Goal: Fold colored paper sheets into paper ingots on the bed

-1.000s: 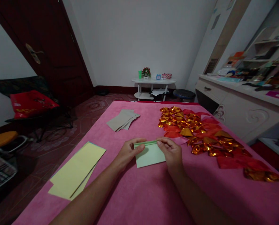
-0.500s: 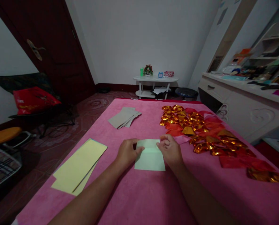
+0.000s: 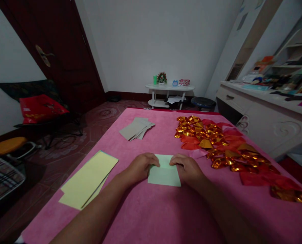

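Observation:
A pale green sheet of paper [image 3: 164, 177] lies on the pink tablecloth in front of me, with a crease running across its upper part. My left hand [image 3: 142, 166] grips its upper left side, thumb on top and fingers curled at the edge. On the upper right side my right hand [image 3: 189, 166] does the same, with its thumb on the paper and fingers bent around the far edge. The fingertips behind the sheet are partly hidden. To the left of my left forearm rest several yellow sheets [image 3: 91, 178], overlapping one another.
Grey paper pieces [image 3: 137, 128] lie fanned out farther back on the pink tablecloth [image 3: 146, 215]. Shiny gold and red folded pieces [image 3: 217, 144] cover the right side. A white side table [image 3: 170, 87] stands by the wall, and a cluttered white cabinet [image 3: 265, 112] is at right.
My right hand's fingers have come down from a raised curl onto the paper's far edge. My left thumb has shifted inward along the sheet. The whole view has moved slightly.

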A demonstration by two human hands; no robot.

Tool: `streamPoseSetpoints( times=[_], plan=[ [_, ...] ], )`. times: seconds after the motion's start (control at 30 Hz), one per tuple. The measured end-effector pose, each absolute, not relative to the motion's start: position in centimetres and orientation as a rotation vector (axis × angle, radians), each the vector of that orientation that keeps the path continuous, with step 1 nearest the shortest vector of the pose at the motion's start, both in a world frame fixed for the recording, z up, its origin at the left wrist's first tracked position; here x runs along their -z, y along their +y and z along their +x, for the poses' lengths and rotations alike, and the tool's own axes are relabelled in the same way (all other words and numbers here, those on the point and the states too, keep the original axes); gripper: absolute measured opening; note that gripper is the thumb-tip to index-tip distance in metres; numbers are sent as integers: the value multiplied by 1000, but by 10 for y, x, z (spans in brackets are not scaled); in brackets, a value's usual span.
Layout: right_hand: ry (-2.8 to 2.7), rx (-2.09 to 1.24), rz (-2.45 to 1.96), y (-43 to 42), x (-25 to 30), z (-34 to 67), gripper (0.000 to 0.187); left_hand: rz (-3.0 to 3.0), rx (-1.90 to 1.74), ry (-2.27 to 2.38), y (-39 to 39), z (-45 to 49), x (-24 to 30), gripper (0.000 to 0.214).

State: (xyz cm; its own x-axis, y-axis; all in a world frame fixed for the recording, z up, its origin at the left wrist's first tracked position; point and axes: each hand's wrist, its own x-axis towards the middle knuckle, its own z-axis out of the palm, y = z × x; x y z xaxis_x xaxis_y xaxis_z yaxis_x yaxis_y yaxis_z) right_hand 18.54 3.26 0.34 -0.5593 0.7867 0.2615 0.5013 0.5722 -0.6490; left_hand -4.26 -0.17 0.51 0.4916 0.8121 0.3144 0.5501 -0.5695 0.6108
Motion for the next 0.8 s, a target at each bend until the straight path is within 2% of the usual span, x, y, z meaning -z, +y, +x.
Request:
streamPoseSetpoints(
  times=[0.1, 0.2, 0.27, 0.33, 0.4, 0.6, 0.8],
  plan=[
    [-2289, -821, -904, 25, -2, 200, 49, 2222, -738, 1001, -8, -57, -13, 59],
    [-2292, -777, -856, 14, 4, 209, 56, 2229, -608, 949, -14, -66, -21, 59],
    [-2264, -762, -884, 9, 6, 208, 50, 2277, -618, 1001, -17, -65, -22, 51],
    [-2232, -775, -945, 4, 4, 206, 35, 2333, -675, 1079, -20, -60, -21, 33],
    [-2236, -788, -977, -1, 1, 205, 21, 2406, -697, 1128, -27, -54, -19, 26],
    [-2239, -823, -938, -26, -5, 214, 15, 2573, -679, 1154, -67, -46, -11, 24],
    [-2127, -961, -1070, -23, -9, 207, 12, 2224, -869, 1289, -68, -39, -12, 18]
  ],
)
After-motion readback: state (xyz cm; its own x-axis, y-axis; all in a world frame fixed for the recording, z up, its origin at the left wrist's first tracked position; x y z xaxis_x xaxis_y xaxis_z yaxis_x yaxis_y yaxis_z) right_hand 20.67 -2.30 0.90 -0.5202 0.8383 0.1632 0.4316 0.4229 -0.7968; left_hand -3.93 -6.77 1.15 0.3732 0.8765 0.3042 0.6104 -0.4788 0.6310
